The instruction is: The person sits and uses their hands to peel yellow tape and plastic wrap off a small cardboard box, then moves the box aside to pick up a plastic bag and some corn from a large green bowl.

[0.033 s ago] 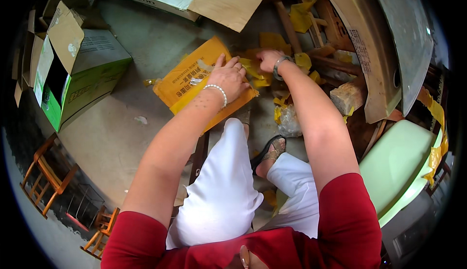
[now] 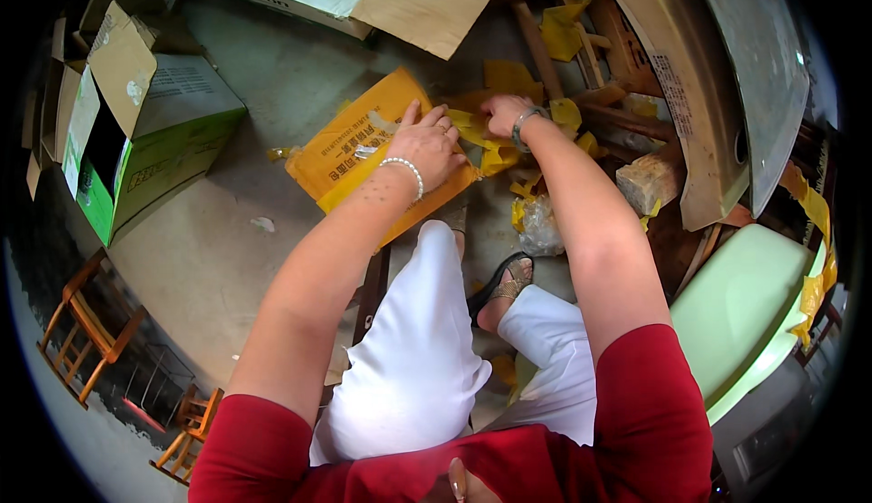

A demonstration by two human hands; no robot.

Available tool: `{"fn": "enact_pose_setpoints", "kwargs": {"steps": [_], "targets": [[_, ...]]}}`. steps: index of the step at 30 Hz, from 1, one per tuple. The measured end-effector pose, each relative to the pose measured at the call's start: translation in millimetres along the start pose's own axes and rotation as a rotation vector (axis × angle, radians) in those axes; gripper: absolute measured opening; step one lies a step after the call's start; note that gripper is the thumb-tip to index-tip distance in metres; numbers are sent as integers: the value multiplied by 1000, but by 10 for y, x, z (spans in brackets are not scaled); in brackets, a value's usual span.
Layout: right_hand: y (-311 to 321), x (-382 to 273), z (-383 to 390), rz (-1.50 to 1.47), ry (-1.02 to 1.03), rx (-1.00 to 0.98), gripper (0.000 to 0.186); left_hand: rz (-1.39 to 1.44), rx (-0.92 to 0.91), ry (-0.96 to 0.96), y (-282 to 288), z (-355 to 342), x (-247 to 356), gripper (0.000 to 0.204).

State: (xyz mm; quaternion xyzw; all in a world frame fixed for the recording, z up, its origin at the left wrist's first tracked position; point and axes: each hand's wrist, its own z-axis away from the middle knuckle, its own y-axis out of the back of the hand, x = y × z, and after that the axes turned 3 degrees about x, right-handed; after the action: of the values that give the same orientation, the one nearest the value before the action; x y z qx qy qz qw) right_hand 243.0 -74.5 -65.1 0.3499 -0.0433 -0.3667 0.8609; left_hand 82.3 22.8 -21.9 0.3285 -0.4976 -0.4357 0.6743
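A flattened cardboard box point(image 2: 350, 130), orange under yellow tape and printed with dark characters, lies tilted in front of my knees. My left hand point(image 2: 425, 147) presses on its face near the right edge, fingers stretched out over the board. Just right of that edge, my right hand point(image 2: 509, 114) is closed on a strip of yellow packing tape point(image 2: 470, 128), which runs back to the box. The fingertips of my right hand are partly hidden.
An open green-and-white carton point(image 2: 182, 130) stands at left, and a pale carton with a brown flap point(image 2: 436, 3) lies beyond. Wooden stool frames point(image 2: 545, 49), tape scraps and a clear plastic wad point(image 2: 540, 228) are at right, near a pale green basin point(image 2: 745, 303). Small wooden chairs point(image 2: 95, 326) stand lower left.
My right hand has shifted very slightly to the right, and the yellow tape beside it has moved a little. My left hand and the cardboard stay in place.
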Motion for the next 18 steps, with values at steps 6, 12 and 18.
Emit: {"fn": "enact_pose_setpoints", "kwargs": {"steps": [6,12,18], "targets": [[-107,85,38,-215,-153,110,33,31,-2,-12,39,6,-2,40],[-118,117,65,-86,-186,263,25,35,-38,-14,56,2,-12,40],[-335,387,227,-466,-52,181,40,9,-34,2,24,11,-13,41]]}}
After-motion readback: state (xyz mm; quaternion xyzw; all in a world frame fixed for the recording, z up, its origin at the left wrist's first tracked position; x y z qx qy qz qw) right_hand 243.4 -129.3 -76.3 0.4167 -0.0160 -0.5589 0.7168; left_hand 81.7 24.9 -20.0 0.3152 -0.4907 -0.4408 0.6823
